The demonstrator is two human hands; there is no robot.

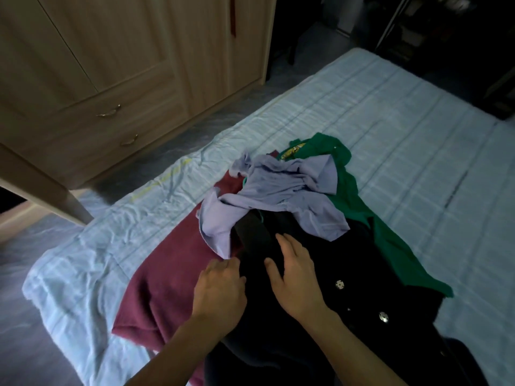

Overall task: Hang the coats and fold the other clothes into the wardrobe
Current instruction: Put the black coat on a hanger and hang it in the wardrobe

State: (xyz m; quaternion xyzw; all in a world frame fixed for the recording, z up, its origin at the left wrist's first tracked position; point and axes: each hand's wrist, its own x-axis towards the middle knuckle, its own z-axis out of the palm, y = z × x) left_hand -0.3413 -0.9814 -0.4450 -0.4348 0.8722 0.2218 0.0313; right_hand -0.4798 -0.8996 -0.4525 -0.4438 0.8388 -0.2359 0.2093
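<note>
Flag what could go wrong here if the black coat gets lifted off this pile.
1. The lavender shirt lies draped over the far end of the black coat; lifting the coat would likely drag it along or tip it off the bed.
2. The green garment and maroon garment appear to lie partly beneath the coat, so they may shift and crumple.
</note>
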